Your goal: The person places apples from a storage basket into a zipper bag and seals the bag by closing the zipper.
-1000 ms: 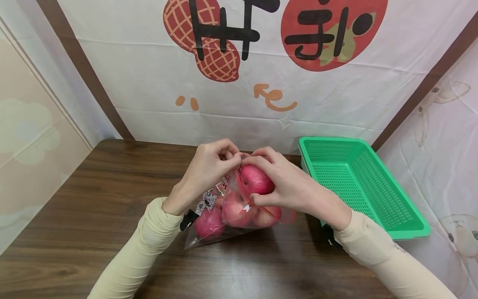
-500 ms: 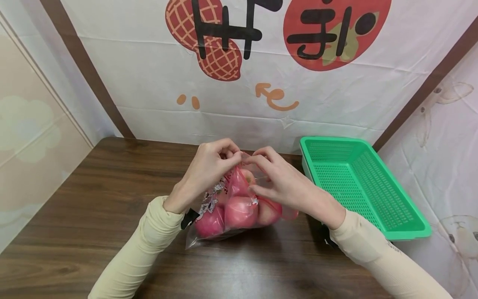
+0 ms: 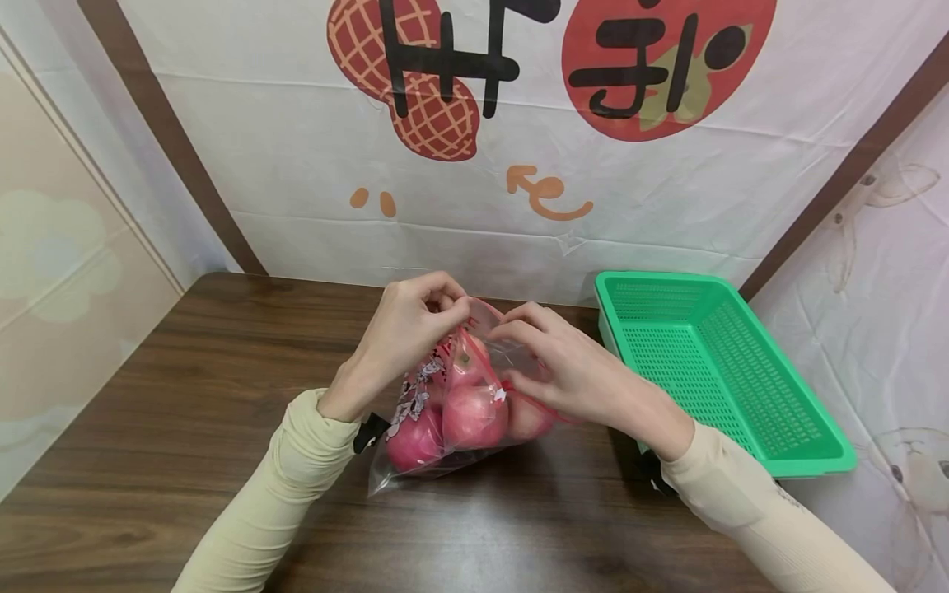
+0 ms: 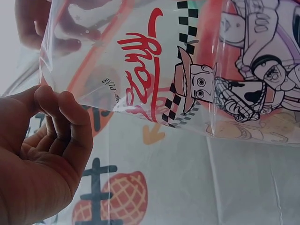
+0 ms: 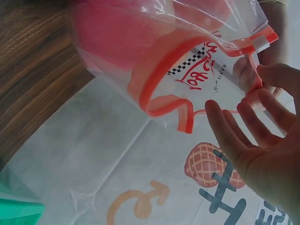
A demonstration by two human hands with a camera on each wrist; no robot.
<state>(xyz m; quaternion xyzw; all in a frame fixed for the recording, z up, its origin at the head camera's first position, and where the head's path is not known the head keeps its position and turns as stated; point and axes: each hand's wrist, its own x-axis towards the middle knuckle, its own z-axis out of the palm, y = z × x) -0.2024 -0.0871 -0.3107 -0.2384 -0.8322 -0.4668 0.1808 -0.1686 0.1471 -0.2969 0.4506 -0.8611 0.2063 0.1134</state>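
Observation:
A clear zip bag (image 3: 393, 478) with a red zip strip (image 5: 149, 82) and printed cartoon figures (image 4: 199, 84) stands on the table. Several pinkish-red apples (image 3: 474, 416) lie inside it. Its mouth gapes, and a white zip slider (image 5: 260, 43) sits at one end of the strip. With thumb and fingertips, my left hand (image 3: 396, 338) pinches the mouth's upper left edge. My right hand (image 3: 567, 366) is at the mouth's right side, fingers spread and slightly bent, holding no apple. Whether its fingertips touch the rim is hard to tell.
A green perforated basket (image 3: 804, 387) stands at the right end of the brown wooden table (image 3: 185, 412). Behind the table hangs a white printed cloth (image 3: 296, 165).
One second ago my right hand held an apple at the bag's mouth; that hand has since let go, and the apple is inside. The mouth is now spread wider, my left hand slightly further left.

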